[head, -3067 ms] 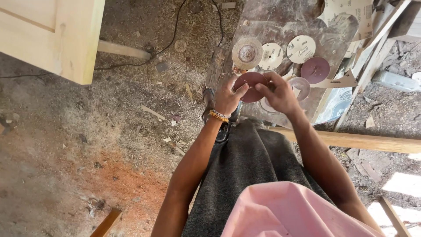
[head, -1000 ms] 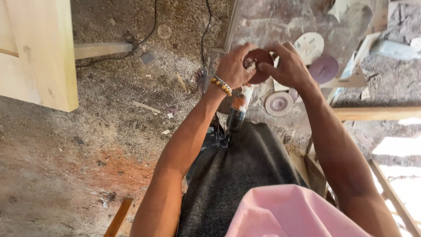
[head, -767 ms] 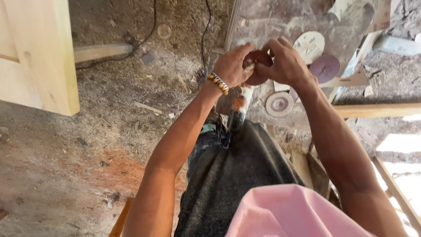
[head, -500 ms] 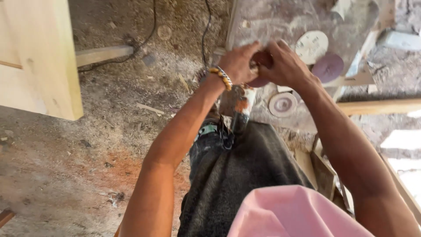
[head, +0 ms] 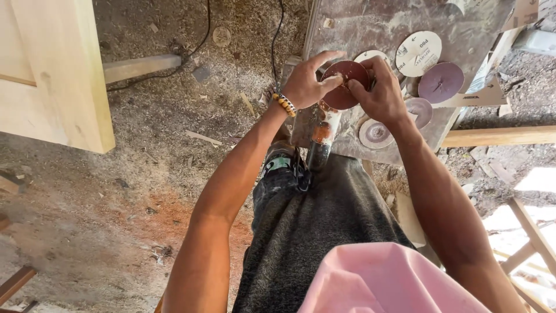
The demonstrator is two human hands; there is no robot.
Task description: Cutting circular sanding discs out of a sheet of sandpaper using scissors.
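A: Status of hands?
B: Left hand (head: 304, 87) and right hand (head: 382, 95) both pinching reddish sanding disc (head: 343, 81), fingers closed on its edges. Disc at 12 o'clock, above power tool (head: 319, 139) resting on lap.
A: Surroundings?
B: Spare discs (head: 418, 53) on dusty desk (head: 347, 23) at 1 o'clock. Pale wooden panel (head: 52, 69) at 10 o'clock, cable (head: 202, 40) on sawdust floor.

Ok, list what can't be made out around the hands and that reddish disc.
Head view only:
- Tool under the reddish disc: its head is covered by the disc and both hands; only an orange and grey body shows.
- Left hand and right hand: the fingers overlap the disc's edge, so the exact grip is unclear.
- Disc's underside: hidden.
- Cable: runs off the top edge.
- Loose discs: partly behind the right hand.
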